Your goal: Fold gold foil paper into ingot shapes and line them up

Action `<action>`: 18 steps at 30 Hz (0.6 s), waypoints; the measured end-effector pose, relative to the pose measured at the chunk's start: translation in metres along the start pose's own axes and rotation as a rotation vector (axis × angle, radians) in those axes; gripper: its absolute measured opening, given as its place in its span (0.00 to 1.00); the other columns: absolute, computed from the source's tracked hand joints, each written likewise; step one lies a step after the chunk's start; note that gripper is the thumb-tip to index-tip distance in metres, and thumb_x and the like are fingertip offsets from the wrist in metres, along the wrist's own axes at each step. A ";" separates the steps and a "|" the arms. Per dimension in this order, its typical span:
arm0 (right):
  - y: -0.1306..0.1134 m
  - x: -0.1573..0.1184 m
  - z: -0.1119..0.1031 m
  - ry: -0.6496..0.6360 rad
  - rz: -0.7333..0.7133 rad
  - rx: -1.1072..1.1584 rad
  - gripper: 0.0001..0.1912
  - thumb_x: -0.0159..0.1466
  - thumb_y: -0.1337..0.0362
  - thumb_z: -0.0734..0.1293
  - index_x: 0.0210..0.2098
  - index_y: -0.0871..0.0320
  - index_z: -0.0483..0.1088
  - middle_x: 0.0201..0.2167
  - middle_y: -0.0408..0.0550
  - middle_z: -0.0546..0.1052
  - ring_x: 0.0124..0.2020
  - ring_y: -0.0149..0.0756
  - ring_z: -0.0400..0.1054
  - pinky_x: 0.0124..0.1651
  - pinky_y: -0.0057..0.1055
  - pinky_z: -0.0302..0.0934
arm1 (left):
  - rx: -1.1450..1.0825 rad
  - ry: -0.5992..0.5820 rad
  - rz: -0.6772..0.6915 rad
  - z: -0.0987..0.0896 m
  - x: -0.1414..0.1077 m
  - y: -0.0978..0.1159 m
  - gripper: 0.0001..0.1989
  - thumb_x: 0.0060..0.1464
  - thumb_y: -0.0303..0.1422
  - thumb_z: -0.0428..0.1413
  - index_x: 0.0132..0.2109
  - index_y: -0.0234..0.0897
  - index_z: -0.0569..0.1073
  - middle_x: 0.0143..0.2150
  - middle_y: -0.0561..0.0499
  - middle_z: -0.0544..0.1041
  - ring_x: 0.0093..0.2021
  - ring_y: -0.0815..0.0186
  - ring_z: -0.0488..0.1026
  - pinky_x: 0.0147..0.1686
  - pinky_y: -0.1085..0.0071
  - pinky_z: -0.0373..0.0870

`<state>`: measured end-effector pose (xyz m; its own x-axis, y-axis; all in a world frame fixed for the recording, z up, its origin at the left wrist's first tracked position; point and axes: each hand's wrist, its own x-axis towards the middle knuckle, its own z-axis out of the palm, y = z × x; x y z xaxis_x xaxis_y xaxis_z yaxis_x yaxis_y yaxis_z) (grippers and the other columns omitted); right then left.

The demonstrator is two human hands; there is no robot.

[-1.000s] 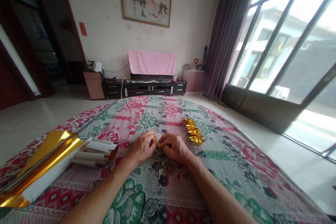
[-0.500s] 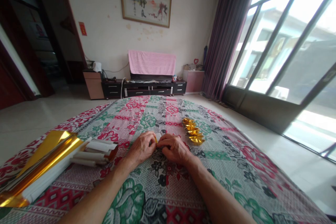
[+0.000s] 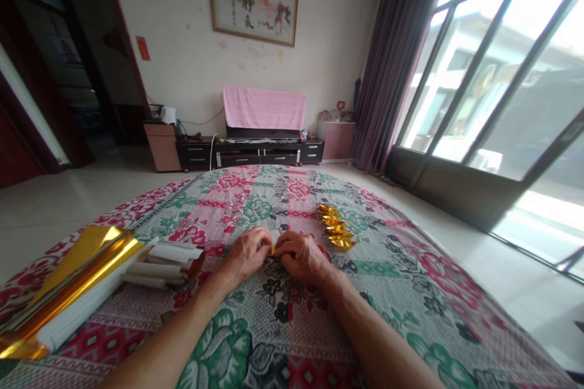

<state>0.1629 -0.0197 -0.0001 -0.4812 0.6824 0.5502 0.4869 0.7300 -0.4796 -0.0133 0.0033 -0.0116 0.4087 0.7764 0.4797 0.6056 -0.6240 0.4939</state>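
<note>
My left hand (image 3: 249,250) and my right hand (image 3: 302,255) meet over the middle of the table, fingers closed on a small piece of gold foil paper (image 3: 272,249). Its white back shows between the fingertips; most of it is hidden by my hands. To the right of my right hand stands a row of several folded gold paper ingots (image 3: 336,228). At the left lie sheets of gold foil paper (image 3: 91,279), partly curled, and beside them rolled pieces with white backs (image 3: 159,267).
A patterned red, green and grey cloth (image 3: 255,340) covers the round table. Beyond it, a low black TV cabinet (image 3: 269,153) carries a set draped with a pink towel (image 3: 264,108). A glass door (image 3: 483,134) is at the right.
My left fingers have shifted slightly, and a little more of the gold edge shows between my hands. The ingots and paper sheets have stayed put.
</note>
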 end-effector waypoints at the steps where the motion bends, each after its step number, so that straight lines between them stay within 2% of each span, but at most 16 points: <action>1: 0.000 0.000 0.000 -0.001 0.004 -0.001 0.17 0.48 0.77 0.59 0.27 0.56 0.77 0.31 0.44 0.75 0.32 0.28 0.68 0.39 0.24 0.61 | -0.007 -0.001 -0.008 0.000 0.000 0.000 0.05 0.47 0.24 0.50 0.28 0.38 0.68 0.36 0.52 0.74 0.41 0.66 0.69 0.46 0.69 0.65; 13: -0.001 0.000 0.000 0.009 0.011 -0.007 0.16 0.49 0.76 0.59 0.27 0.56 0.77 0.31 0.44 0.75 0.31 0.28 0.68 0.38 0.24 0.62 | -0.121 -0.033 -0.070 -0.006 0.001 -0.002 0.15 0.43 0.20 0.43 0.29 0.38 0.71 0.36 0.53 0.75 0.39 0.69 0.71 0.46 0.72 0.67; 18: 0.000 0.000 0.000 0.004 0.010 -0.012 0.17 0.49 0.76 0.59 0.28 0.55 0.77 0.31 0.44 0.75 0.32 0.28 0.68 0.39 0.24 0.62 | -0.073 0.002 -0.065 -0.004 0.001 0.001 0.09 0.47 0.24 0.48 0.30 0.39 0.71 0.36 0.53 0.75 0.40 0.67 0.71 0.45 0.70 0.66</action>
<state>0.1630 -0.0203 -0.0002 -0.4737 0.6894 0.5480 0.5000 0.7228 -0.4770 -0.0147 0.0028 -0.0076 0.3688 0.8156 0.4458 0.5793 -0.5768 0.5759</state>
